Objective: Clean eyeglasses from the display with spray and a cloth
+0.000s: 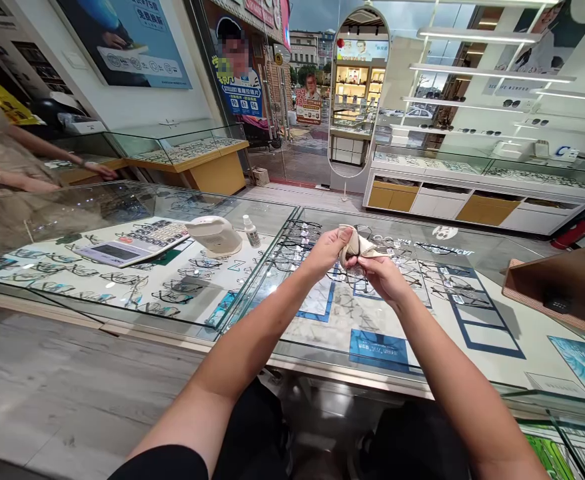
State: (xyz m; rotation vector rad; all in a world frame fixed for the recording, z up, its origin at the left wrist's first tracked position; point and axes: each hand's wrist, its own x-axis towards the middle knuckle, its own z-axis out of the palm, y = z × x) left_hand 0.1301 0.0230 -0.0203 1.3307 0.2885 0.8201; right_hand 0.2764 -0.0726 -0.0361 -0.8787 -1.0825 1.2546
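Above the glass display counter, both hands are closed at a pale beige cleaning cloth folded around a pair of dark-framed eyeglasses. My left hand grips the cloth from the left, thumb on top. From the lower right, my right hand pinches the eyeglasses' frame at the cloth's lower edge. Most of the eyeglasses is hidden by cloth and fingers. Under the glass lie rows of eyeglass frames, and a blue card is nearer to me.
A calculator, a white rounded device and a small spray bottle stand on the counter's left part. A wooden box-like stand is at right. Another person's arm reaches over the far left. An oval mirror stands beyond.
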